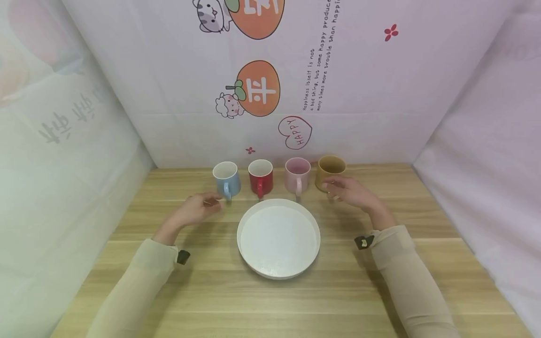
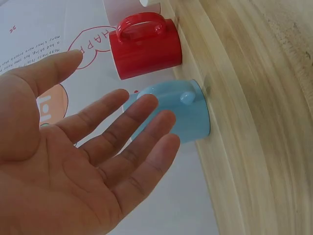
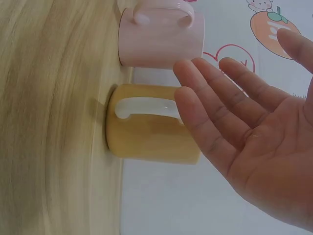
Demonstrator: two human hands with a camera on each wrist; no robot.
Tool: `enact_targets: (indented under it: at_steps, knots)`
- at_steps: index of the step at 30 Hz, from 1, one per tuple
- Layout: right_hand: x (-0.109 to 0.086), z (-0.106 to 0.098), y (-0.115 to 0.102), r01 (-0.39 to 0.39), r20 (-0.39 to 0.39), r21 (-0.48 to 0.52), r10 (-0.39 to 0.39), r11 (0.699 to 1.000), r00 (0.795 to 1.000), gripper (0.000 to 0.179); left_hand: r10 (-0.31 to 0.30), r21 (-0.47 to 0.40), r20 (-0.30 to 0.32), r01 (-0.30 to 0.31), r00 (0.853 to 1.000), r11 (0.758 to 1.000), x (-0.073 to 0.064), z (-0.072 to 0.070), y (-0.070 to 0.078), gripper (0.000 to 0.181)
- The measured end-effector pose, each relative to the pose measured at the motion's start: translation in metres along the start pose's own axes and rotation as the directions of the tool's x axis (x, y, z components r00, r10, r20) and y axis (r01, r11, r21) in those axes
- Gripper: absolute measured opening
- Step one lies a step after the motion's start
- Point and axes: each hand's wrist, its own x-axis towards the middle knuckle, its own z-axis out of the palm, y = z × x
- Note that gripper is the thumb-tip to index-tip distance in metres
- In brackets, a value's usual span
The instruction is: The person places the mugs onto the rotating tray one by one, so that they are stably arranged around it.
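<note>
Beyond sleeves (image 1: 134,281), held fingers (image 2: 120,125) apart near blue mug (image 1: 227,180) and yellow mug (image 1: 323,180) at surface's (image 1: 279,305) far edge, perhaps risking toppling if brushed.

- From my head, the light looks bright and even, with the cloth (image 1: 63,202) at left pale and hazy.
- My right sleeve (image 1: 412,281) throws a soft shadow on the table (image 1: 279,305).
- My wrist views are dimmer and greyer; wood grain bows in the left one.
- There, the blue mug (image 2: 190,117) shows faint gloss, and small print (image 2: 29,59) blurs.
</note>
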Motion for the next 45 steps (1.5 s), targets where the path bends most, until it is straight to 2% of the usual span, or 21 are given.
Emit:
enact_targets:
  at_steps: [4,13,26,32,37,45]
  knots:
    - [0.001,0.001,0.0,-0.012,0.014,0.034,0.012,0.999,1.0,0.051,0.016,-0.02,0.016,-0.016,1.0,1.0,-0.001,0.002,0.0,0.04]
    - [0.005,0.003,0.004,-0.028,0.034,0.09,0.025,0.996,0.999,0.055,0.001,-0.05,0.04,0.001,0.999,0.999,-0.003,0.004,0.001,0.043]
    - [0.008,0.006,0.003,-0.014,0.036,0.136,0.009,0.991,0.999,0.057,0.095,-0.094,0.072,-0.088,0.993,0.992,-0.003,0.009,-0.001,0.038]
    - [0.01,0.008,0.003,-0.013,0.04,0.153,0.007,0.988,0.999,0.055,0.109,-0.103,0.1,-0.098,0.989,0.99,-0.003,0.013,-0.002,0.04]
    - [0.011,0.009,0.003,-0.017,0.036,0.167,0.011,0.986,0.999,0.055,0.097,-0.101,0.121,-0.085,0.988,0.991,-0.004,0.017,-0.003,0.044]
    - [0.015,0.011,0.003,-0.02,0.026,0.159,0.016,0.987,1.0,0.054,0.159,-0.101,0.121,-0.148,0.98,0.984,-0.003,0.023,-0.004,0.043]
